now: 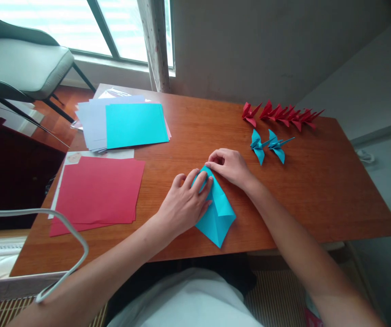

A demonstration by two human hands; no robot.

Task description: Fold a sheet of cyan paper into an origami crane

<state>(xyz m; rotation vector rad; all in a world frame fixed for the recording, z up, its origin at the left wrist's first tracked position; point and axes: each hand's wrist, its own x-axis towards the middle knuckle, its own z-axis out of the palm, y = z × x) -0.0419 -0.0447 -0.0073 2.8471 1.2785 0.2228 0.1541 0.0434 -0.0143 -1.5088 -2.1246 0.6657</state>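
Observation:
A sheet of bright blue origami paper (219, 222), folded into a kite shape, lies on the table in front of me. Its narrow tip points away from me and a flap is folded in along its right side. My left hand (189, 196) rests on the paper's left part with fingers spread and slightly bent, hiding some of it. At the far tip, my right hand (228, 164) has thumb and forefinger pinched together on the paper. To the right of that hand stand two blue paper cranes (276, 146), with a row of several red paper cranes (289, 116) behind them.
Blue sheets (136, 125) top a pile of pale paper (93, 120) at the back left. Red sheets (100, 190) lie nearer on the left. A white cable (76, 234) loops over the table's left front corner. A chair (21, 63) stands by the window.

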